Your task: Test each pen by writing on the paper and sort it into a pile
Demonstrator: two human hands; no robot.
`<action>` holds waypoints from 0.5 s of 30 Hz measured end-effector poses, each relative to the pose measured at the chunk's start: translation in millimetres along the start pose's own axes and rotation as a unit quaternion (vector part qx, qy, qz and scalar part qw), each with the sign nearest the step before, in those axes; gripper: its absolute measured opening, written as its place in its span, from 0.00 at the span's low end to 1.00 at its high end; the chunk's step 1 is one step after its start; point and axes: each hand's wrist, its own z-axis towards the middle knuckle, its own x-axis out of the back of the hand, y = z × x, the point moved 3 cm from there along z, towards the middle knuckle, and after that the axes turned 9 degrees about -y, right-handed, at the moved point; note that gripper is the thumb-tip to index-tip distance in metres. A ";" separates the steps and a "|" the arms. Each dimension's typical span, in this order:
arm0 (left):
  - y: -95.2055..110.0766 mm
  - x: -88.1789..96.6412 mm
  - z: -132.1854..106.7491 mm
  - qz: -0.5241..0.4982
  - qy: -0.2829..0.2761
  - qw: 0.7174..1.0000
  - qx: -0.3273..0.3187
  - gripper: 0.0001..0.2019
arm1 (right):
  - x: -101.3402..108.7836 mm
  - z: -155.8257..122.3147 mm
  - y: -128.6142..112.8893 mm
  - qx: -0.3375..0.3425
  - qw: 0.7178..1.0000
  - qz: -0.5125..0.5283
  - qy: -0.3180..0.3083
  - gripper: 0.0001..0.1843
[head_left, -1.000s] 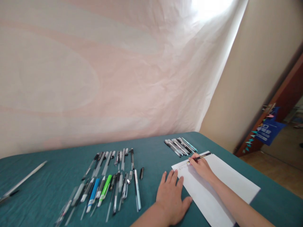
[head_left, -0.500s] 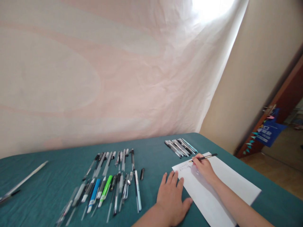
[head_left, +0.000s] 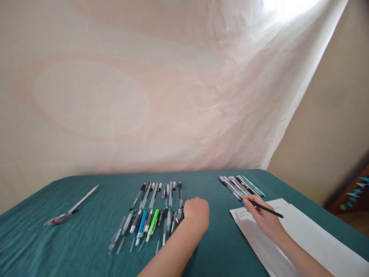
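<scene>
My right hand (head_left: 263,217) is closed around a dark, slim pen (head_left: 269,209), its tip pointing up and left past the sheet's far edge. Beneath that hand and forearm lies white paper (head_left: 317,231) with faint handwriting near its left corner. My left hand (head_left: 197,211) is curled at the right end of the near row of pens; its fingertips, and anything in them, are hidden. That row holds several pens, among them a blue pen (head_left: 141,227) and a green pen (head_left: 152,225). The hand and forearm cover the row's right end.
Behind the near row lies another row of clear and black pens (head_left: 152,195). A neat group of pens (head_left: 242,186) sits beyond the paper. Far left, a long white pen (head_left: 83,199) rests on the green tablecloth (head_left: 86,246). A pale curtain (head_left: 173,96) hangs behind.
My left hand has left the paper's edge, moved left to the pens and curled its fingers. My right hand has lifted the pen's tip away from the writing. The view has turned left.
</scene>
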 end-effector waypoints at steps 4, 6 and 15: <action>-29.5 9.9 5.4 -0.025 -0.003 0.997 0.068 0.08 | -32.0 2.7 -36.6 -0.015 0.990 0.101 -0.095 0.23; -34.5 9.0 4.7 -0.046 -0.009 0.996 0.074 0.09 | -49.1 4.2 -50.3 -0.006 0.983 0.136 -0.125 0.24; -39.8 -8.2 14.7 -0.240 0.038 0.970 0.017 0.10 | -85.5 3.2 -38.5 0.003 0.989 0.132 -0.068 0.19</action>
